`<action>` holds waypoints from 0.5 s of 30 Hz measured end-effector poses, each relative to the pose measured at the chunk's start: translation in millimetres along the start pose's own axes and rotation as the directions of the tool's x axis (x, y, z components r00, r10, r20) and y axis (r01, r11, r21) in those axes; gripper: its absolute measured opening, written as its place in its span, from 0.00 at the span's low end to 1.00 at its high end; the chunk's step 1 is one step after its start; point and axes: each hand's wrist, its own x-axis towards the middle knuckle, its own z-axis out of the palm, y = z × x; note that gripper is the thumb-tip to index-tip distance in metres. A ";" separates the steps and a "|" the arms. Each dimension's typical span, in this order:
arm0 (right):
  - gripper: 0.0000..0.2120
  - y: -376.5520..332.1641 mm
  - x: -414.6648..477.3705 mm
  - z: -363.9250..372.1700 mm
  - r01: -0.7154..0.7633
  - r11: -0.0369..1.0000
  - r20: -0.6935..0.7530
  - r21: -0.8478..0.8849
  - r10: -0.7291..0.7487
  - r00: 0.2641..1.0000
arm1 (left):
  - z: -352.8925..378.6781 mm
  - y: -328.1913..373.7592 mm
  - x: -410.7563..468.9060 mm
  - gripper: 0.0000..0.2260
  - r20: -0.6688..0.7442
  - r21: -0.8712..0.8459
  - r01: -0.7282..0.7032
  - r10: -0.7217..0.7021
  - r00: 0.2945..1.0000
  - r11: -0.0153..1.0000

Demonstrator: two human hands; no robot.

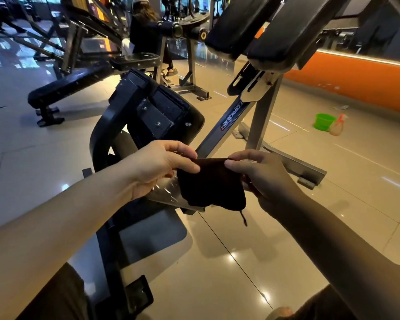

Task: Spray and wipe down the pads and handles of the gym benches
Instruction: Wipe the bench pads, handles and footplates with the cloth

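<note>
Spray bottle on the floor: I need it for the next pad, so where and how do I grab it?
Take the spray bottle by its narrow neck under the trigger, reaching down from above on its right side: it stands upright, with the green bucket close on its left.

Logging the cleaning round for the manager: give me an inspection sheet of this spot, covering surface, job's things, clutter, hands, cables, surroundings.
Surface: glossy tiled floor.
Job's things: dark cloth held up; spray bottle and green bucket on the floor near the orange wall; angled pads overhead.
Clutter: small pale scrap by the wall.
Hands: left hand and right hand each pinch the cloth's top edge.
Cables: nothing seen.
Surroundings: flat bench at left; seated person beyond.
</note>
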 end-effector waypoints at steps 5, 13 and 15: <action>0.04 -2.7 -1.6 -9.0 -0.025 1.000 0.036 -0.004 0.025 0.999 | 7.1 4.4 2.0 0.20 0.011 0.439 -0.155 0.167 0.986 0.885; 0.08 -9.9 -7.1 -10.7 0.289 0.764 0.215 -0.577 -0.199 0.956 | -16.2 15.9 2.1 0.04 0.184 0.462 -0.142 0.062 0.981 0.875; 0.13 -14.4 -3.1 -17.3 0.220 0.834 0.271 -0.506 -0.089 0.958 | -22.4 14.7 2.5 0.05 0.265 0.345 -0.151 0.058 0.962 0.927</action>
